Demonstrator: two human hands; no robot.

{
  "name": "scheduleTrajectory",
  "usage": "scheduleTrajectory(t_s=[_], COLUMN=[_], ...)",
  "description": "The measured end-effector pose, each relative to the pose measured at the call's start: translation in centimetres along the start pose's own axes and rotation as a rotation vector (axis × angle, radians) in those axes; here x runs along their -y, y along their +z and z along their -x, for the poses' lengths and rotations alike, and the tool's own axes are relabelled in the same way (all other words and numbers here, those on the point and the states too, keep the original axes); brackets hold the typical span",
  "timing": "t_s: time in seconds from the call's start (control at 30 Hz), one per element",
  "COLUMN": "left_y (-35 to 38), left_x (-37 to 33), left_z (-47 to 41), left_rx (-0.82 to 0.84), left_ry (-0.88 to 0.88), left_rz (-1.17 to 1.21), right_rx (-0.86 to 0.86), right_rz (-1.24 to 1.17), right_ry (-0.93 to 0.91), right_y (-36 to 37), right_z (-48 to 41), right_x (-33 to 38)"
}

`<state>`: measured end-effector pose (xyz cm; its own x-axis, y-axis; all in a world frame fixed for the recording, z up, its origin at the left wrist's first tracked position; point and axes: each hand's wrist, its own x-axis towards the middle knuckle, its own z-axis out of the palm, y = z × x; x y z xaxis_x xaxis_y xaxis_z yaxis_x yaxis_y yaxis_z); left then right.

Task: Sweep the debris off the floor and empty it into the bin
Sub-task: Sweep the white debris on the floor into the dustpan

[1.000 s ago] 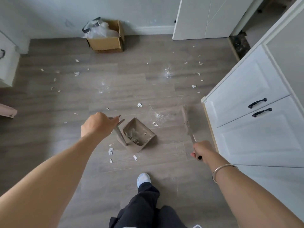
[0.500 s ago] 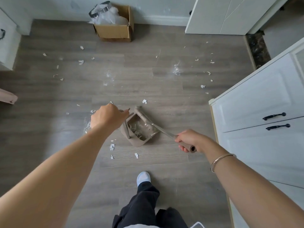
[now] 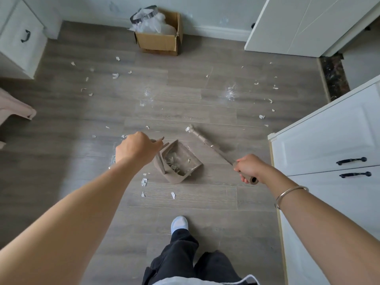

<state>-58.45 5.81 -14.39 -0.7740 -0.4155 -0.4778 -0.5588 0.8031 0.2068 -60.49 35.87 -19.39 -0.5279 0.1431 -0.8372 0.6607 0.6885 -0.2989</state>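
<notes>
My left hand (image 3: 136, 150) grips the top of the long handle of a beige dustpan (image 3: 178, 161), which stands on the grey wood floor (image 3: 185, 112) with white scraps inside. My right hand (image 3: 247, 166) holds the handle end of a beige broom (image 3: 207, 141); its head touches a white scrap at the floor beyond the pan. White paper debris (image 3: 230, 93) lies scattered over the floor, left, right and near my foot. A cardboard box bin (image 3: 158, 41) lined with clear plastic stands against the far wall.
White cabinets with black handles (image 3: 329, 153) line the right side. A white drawer unit (image 3: 18, 40) stands at far left, a white door (image 3: 304, 23) at far right. A pink object (image 3: 14, 108) juts in at left. My foot (image 3: 179, 223) is behind the pan.
The broom swept from the right cabinet side into the pan, then swung back out to a scrap beyond the pan. The view tilted, showing more of the far wall.
</notes>
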Motion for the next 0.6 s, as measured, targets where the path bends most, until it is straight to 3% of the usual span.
scheduleTrajectory(t_s=[0.13,0.27,0.4,0.6], left_y=[0.0,0.3,0.1,0.0], left_x=[0.7,1.2,1.1,1.1], left_z=[0.3,0.3,0.4,1.2], left_rx=[0.02,0.025,0.02,0.009], left_ry=[-0.012,-0.03,-0.033,-0.038], left_rz=[-0.017,-0.013,0.0,-0.001], right_rx=[-0.037,0.097,0.246,0.234], right_rz=[0.01,0.064,-0.017,-0.128], right_ry=[0.02,0.03,0.03,0.058], right_y=[2.8,4.3,2.0,-1.5], right_z=[-2.2,-1.4,1.5,2.9], right_x=[-1.1,-1.2,0.3,1.5])
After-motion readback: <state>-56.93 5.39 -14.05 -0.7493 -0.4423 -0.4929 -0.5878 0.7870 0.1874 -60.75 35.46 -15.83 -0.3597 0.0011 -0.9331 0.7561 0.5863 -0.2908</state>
